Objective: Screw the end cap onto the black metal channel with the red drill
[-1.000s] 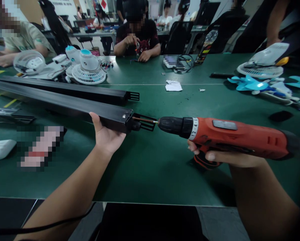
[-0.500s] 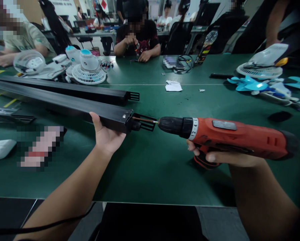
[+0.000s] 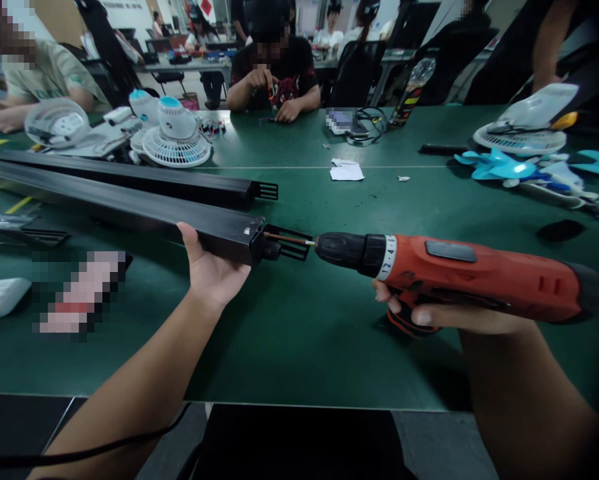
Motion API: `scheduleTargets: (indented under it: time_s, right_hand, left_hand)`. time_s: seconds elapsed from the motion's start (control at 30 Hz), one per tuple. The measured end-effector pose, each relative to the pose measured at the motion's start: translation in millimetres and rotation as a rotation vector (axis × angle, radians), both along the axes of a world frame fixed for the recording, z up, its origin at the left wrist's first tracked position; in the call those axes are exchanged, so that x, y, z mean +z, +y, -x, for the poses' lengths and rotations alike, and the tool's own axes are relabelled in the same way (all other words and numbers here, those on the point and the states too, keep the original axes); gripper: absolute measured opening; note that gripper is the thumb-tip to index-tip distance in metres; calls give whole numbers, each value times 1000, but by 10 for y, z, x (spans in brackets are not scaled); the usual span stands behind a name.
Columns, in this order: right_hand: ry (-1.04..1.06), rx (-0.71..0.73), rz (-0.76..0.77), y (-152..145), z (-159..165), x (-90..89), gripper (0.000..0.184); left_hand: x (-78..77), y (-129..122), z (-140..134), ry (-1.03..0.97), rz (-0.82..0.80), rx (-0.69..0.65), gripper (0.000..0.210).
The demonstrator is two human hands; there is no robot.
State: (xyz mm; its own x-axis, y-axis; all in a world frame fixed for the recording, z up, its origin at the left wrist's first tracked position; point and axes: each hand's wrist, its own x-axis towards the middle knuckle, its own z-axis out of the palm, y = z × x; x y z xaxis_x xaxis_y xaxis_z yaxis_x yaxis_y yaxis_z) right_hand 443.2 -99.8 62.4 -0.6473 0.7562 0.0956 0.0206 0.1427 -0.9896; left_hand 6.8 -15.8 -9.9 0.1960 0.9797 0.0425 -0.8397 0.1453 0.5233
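My left hand (image 3: 214, 270) grips a long black rectangular bar (image 3: 179, 217) near its right end, thumb on the near side and the other fingers hidden beneath. A slotted black bracket (image 3: 297, 250) and a small black knob (image 3: 272, 251) stick out of that end. My right hand (image 3: 444, 313) is wrapped round the handle of a red cordless drill (image 3: 489, 273), which lies level and points left. From its black chuck (image 3: 339, 248) a long thin bit (image 3: 287, 238) reaches along the bracket to the bar's end face. Where the tip meets the bar is too small to make out.
A second black bar (image 3: 179, 180) lies behind the first. White fan parts (image 3: 177, 143) stand at the back left, blue fan blades (image 3: 499, 165) at the right. Paper (image 3: 347, 171), a bottle (image 3: 412, 93) and a pixelated flat object (image 3: 82, 293) rest on the green table (image 3: 289, 340). A person sits opposite.
The drill's rear end has swung slightly lower and to the right, while its bit stays at the bar's end. My left hand and the bar have hardly moved.
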Motion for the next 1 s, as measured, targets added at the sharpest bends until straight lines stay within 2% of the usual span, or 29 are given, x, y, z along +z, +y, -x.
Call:
scheduleTargets:
  time_s: [0.2, 0.63, 1.0]
  right_hand:
    - [2, 23, 3, 20, -1, -4, 27]
    - [-9, 23, -9, -5, 4, 51, 23]
    - [-5, 24, -60, 9, 28, 36, 24]
  left_hand:
    - [-2, 4, 35, -30, -5, -33, 102]
    - [67, -41, -23, 6, 37, 25, 101]
    - [58, -47, -6, -35, 27, -19, 99]
